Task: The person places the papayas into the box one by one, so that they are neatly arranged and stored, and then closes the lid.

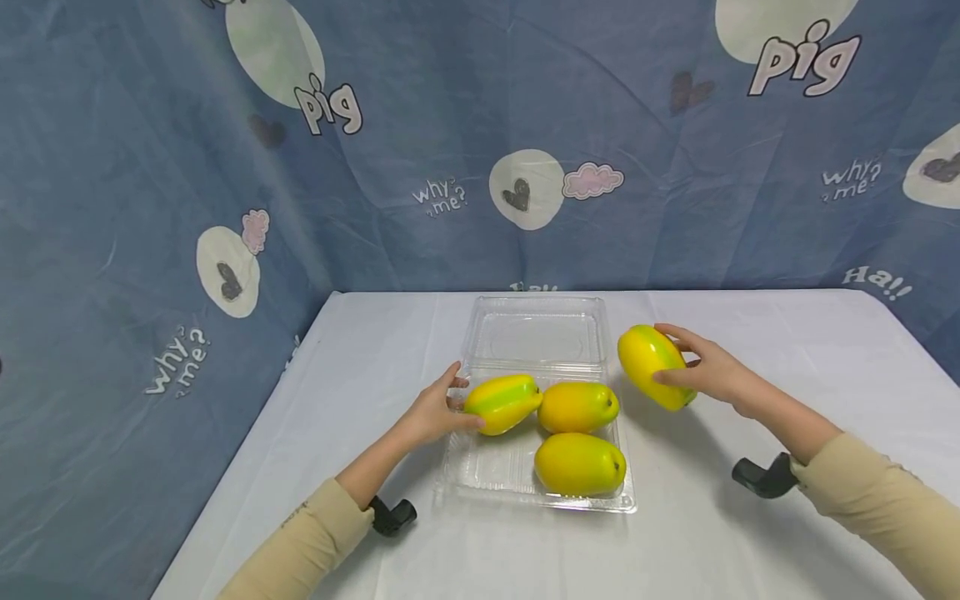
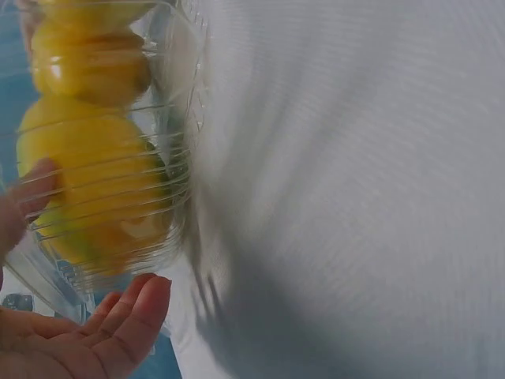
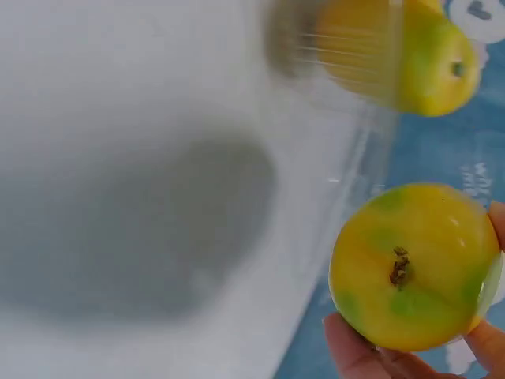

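In the head view my right hand [image 1: 708, 367] grips a yellow-green papaya [image 1: 651, 363] in the air, right of a clear plastic clamshell box [image 1: 487, 467]. The right wrist view shows that papaya [image 3: 410, 292] end-on, with its brown stem scar. My left hand [image 1: 435, 412] is at the left papaya [image 1: 504, 403] in the box, its thumb against the fruit. In the left wrist view the left fingers [image 2: 142, 320] stretch out beside the box wall, apart from the fruit. Two more papayas, one at the middle [image 1: 577, 407] and one at the front [image 1: 579, 464], lie in the box.
The box's open lid [image 1: 536, 333] lies flat toward the back of the white-covered table [image 1: 360, 358]. A blue printed curtain [image 1: 420, 242] hangs behind and to the left. A black wrist mount [image 1: 765, 477] sticks out below the right forearm.
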A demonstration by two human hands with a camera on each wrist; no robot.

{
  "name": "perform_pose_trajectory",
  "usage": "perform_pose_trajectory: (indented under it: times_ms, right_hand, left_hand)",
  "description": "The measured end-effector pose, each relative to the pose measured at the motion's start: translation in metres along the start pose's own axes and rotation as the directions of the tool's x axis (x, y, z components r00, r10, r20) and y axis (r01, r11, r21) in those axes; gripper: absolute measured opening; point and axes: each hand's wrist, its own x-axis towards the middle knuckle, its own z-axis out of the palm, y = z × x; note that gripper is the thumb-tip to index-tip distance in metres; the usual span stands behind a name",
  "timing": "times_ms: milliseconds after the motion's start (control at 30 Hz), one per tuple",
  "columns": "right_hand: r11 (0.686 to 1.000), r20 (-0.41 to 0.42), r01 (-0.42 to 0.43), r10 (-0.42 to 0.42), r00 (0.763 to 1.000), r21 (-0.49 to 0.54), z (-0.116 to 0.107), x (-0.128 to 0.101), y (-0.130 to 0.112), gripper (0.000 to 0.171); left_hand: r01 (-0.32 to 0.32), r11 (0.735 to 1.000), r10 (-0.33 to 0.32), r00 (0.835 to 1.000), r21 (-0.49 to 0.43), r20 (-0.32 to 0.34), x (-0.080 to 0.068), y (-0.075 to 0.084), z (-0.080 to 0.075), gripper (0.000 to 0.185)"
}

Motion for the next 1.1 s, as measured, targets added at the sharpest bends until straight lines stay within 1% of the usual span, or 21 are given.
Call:
perform_pose_trajectory:
  times_ms: [100,200,267,367,467,600,667,833,1000,1100]
  right_hand:
    - [0.999,-0.007,0.033,-0.033,0.999,0.004,-0.005,-0.006,-0.01,0.077]
    - [0.998,-0.012,0.067,-0.067,0.998,0.014,-0.005,-0.011,-0.021,0.074]
    - [0.994,-0.009,0.11,-0.11,0.994,0.026,-0.002,-0.015,-0.029,0.071]
    - [0.981,0.009,0.192,-0.193,0.981,0.039,0.005,-0.022,-0.04,0.068]
    - [0.96,0.029,0.279,-0.28,0.96,0.025,0.017,-0.029,-0.05,0.065]
    - [0.919,0.037,0.391,-0.389,0.92,-0.048,0.036,-0.035,-0.06,0.06]
    - [0.898,0.046,0.433,-0.43,0.902,-0.077,0.045,-0.038,-0.065,0.058]
    - [0.875,0.086,0.476,-0.469,0.879,-0.092,0.064,-0.043,-0.074,0.054]
    - [0.822,0.123,0.538,-0.524,0.843,-0.186,0.082,-0.045,-0.077,0.052]
    - [0.797,0.167,0.557,-0.532,0.83,-0.235,0.092,-0.046,-0.079,0.052]
  left_hand:
    - [0.006,1.0,-0.006,1.0,-0.009,-0.001,0.001,-0.001,0.0,0.105]
    - [0.008,1.0,-0.008,1.0,-0.02,0.002,0.002,-0.002,0.001,0.104]
    - [0.013,1.0,-0.013,1.0,-0.028,0.006,0.002,-0.002,0.001,0.103]
    - [0.018,0.999,-0.018,1.0,-0.036,0.012,0.001,-0.002,0.001,0.103]
    - [0.023,0.999,-0.022,1.0,-0.037,0.015,0.0,0.001,0.001,0.102]
    - [0.029,0.999,-0.028,1.0,-0.031,0.006,-0.002,0.003,0.002,0.1]
    - [0.033,0.999,-0.033,0.999,-0.025,-0.001,-0.003,0.005,0.003,0.098]
    - [0.047,0.999,-0.047,0.999,-0.01,-0.006,-0.006,0.006,0.004,0.096]
    - [0.054,0.998,-0.054,0.999,-0.015,0.006,-0.008,0.006,0.004,0.094]
    - [0.055,0.998,-0.055,0.998,-0.022,0.009,-0.008,0.005,0.005,0.093]
